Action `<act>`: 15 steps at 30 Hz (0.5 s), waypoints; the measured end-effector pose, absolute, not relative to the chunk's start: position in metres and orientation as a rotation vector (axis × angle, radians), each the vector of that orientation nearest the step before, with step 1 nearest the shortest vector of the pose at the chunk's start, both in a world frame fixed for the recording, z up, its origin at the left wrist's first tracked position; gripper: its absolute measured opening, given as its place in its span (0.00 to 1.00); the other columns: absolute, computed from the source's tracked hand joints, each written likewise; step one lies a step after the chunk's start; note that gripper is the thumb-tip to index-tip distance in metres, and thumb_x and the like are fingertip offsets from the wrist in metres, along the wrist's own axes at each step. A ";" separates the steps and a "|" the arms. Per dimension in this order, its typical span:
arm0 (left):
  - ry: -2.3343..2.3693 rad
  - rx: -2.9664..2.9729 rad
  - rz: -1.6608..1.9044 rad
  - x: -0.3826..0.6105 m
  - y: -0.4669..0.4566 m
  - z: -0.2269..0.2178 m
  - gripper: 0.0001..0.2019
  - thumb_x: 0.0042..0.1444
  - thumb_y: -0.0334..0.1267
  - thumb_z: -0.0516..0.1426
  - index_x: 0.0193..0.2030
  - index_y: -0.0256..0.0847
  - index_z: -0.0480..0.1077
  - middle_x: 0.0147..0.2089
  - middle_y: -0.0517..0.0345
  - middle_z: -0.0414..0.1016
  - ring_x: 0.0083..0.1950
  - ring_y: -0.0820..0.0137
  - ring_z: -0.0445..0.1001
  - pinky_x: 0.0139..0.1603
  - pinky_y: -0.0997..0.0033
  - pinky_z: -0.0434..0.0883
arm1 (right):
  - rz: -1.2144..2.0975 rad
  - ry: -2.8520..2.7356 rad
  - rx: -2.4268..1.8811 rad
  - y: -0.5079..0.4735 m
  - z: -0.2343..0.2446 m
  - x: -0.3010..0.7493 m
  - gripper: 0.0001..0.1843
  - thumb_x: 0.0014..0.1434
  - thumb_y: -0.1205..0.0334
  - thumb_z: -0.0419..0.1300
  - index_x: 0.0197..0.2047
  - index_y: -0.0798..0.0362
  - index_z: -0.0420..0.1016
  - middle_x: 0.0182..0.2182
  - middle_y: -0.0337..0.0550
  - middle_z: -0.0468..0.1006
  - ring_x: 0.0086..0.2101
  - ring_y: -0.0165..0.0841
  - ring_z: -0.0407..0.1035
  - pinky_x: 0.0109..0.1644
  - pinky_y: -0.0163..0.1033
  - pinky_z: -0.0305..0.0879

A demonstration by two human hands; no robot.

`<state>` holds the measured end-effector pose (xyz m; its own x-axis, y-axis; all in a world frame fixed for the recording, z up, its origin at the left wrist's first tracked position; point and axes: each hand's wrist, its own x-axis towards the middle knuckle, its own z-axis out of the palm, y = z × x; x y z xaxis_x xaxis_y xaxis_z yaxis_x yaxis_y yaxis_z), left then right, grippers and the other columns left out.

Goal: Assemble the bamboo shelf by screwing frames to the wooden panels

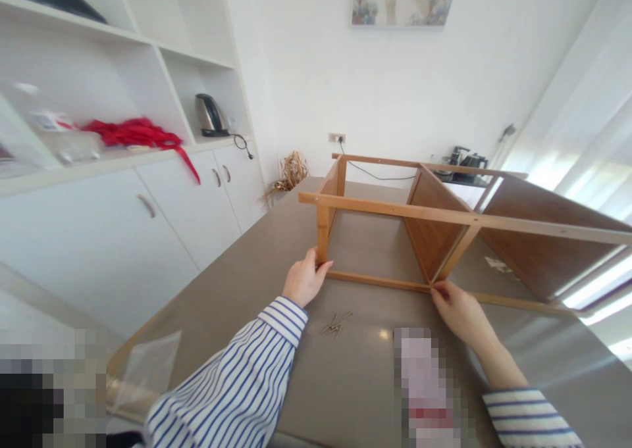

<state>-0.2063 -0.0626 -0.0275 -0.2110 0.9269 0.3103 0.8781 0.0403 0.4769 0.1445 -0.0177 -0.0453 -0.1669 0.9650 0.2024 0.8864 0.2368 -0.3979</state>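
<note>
A wooden shelf rack (395, 208) lies on its side on the table, with slatless brown boards between its long rails. My left hand (303, 281) is closed around the lower end of its left crosspiece, near the corner with the bottom rail. At the joint where the middle shelf board (437, 241) meets the bottom rail (378, 280), the fingers of my right hand (457, 310) are pinched together. Whatever they hold there, if anything, is too small to make out. Several screws (336, 324) lie loose on the table between my hands.
The grey-brown table (237, 290) carries a clear plastic bag (151, 366) at front left and a blurred-out item (427, 382) near the front. White cabinets (187, 198) stand left, with a kettle (210, 114) and red cloth (135, 133). Dried plants (292, 172) stand behind.
</note>
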 end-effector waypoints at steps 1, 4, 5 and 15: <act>2.199 1.912 0.908 -0.206 -0.062 -0.028 0.21 0.61 0.48 0.50 0.56 0.39 0.60 0.43 0.51 0.78 0.43 0.60 0.76 0.40 0.68 0.68 | 0.265 -2.112 -1.693 -0.019 -0.044 0.144 0.14 0.58 0.56 0.49 0.41 0.52 0.72 0.36 0.47 0.79 0.38 0.40 0.73 0.40 0.40 0.63; 2.203 1.893 0.909 -0.207 -0.062 -0.028 0.22 0.60 0.48 0.50 0.57 0.39 0.60 0.44 0.51 0.78 0.44 0.61 0.76 0.41 0.68 0.69 | 0.246 -2.136 -1.674 -0.022 -0.040 0.143 0.15 0.58 0.57 0.49 0.41 0.52 0.72 0.35 0.47 0.79 0.37 0.40 0.73 0.41 0.40 0.63; 2.206 1.889 0.914 -0.207 -0.062 -0.028 0.22 0.60 0.48 0.50 0.57 0.39 0.59 0.44 0.51 0.78 0.44 0.61 0.76 0.41 0.68 0.69 | 0.234 -2.147 -1.664 -0.023 -0.038 0.142 0.15 0.58 0.57 0.49 0.41 0.52 0.72 0.35 0.47 0.79 0.37 0.40 0.73 0.41 0.40 0.64; 2.180 1.860 0.963 -0.206 -0.066 -0.030 0.26 0.58 0.53 0.51 0.59 0.40 0.59 0.47 0.51 0.77 0.47 0.63 0.75 0.44 0.68 0.72 | 0.241 -2.165 -1.492 -0.051 -0.039 0.142 0.14 0.59 0.53 0.49 0.43 0.50 0.70 0.37 0.47 0.78 0.37 0.38 0.74 0.41 0.40 0.67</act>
<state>-0.2064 -0.0660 -0.0300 -0.2383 0.9218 0.3058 0.8466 0.0429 0.5304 0.1424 -0.0508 -0.0386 -0.2775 0.9135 0.2975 0.8257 0.3851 -0.4121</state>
